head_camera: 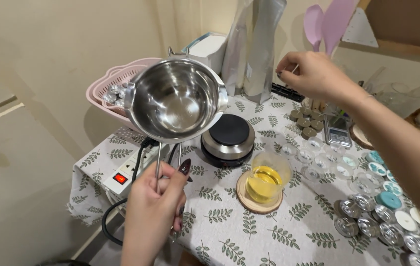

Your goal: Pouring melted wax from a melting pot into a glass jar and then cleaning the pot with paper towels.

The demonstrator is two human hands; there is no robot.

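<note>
My left hand (156, 207) grips the wire handle of a shiny steel melting pot (175, 98) and holds it up, tilted toward me, above the table's left side. The pot looks almost empty inside. My right hand (313, 74) reaches to the back of the table with fingers pinched on a thin pale stick. Below the pot sits a small round electric hot plate (228, 139). A clear glass cup of yellow liquid (265, 183) stands on a wooden coaster (259, 203) in front of the hot plate.
A leaf-print cloth (249, 236) covers the table. A power strip (128, 172) with a lit red switch lies at the left edge. Pink basket (109, 88), silver pouches (256, 49), pink spatulas (325, 24), a small scale (338, 130), clear cups and several metal tealight tins (367, 216) crowd the back and right.
</note>
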